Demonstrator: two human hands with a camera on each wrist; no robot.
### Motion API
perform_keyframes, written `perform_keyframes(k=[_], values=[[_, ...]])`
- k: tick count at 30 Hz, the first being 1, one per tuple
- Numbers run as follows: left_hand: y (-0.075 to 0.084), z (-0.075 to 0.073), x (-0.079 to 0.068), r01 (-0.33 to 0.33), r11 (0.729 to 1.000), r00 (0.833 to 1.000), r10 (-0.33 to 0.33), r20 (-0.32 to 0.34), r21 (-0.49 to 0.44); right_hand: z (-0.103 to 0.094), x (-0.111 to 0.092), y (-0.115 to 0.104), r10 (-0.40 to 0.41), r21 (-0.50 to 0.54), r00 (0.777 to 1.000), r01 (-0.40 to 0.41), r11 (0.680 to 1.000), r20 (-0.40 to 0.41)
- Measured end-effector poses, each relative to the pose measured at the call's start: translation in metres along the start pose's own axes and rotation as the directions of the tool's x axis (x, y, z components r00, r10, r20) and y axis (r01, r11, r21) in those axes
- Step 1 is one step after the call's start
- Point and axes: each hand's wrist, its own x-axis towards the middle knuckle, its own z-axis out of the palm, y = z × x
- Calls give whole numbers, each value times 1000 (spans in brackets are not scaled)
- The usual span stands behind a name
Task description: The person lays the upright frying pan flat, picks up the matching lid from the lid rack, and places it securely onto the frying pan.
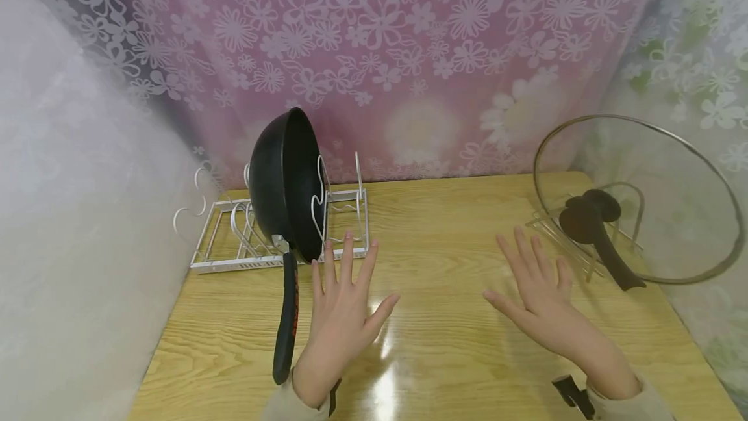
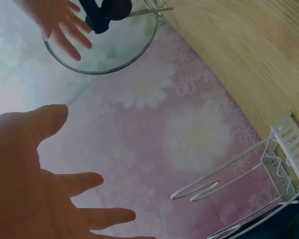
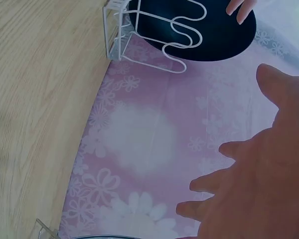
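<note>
Both hands are held up with fingers spread and nothing in them. In the head view my left hand is just right of the black handle of a wok, its fingertips overlapping the rack's front edge. The dark wok stands on its side in a white wire rack, its handle toward me. My right hand is over the table's right half, left of a glass lid with a metal rim and dark knob handle. That lid stands tilted in a small wire stand.
The wooden table runs back to a pink flowered curtain. A pale wall covering borders the left side, and a flowered one the right. Wire loops stick up from the white rack beside the wok.
</note>
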Motion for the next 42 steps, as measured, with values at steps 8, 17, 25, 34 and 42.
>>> perform_keyframes(k=[8, 17, 25, 34, 42], values=[[0, -7, -1, -27, 1000, 997, 27, -76, 0, -3, 0, -6, 2, 150, 1000, -3, 989, 7], [2, -14, -5, -113, 993, 967, 105, -233, -21, -4, -5, -16, 15, 373, 999, -26, 927, 33], [9, -26, -12, -138, 989, 943, 117, -311, -47, 1, -7, -27, 28, 494, 998, -50, 868, 52], [15, -43, -22, -123, 991, 942, 102, -319, -47, 7, -7, -33, 25, 561, 995, -72, 824, 92], [17, -66, -33, -99, 985, 960, 58, -274, -138, 15, -2, -42, 8, 595, 994, -71, 800, 109]])
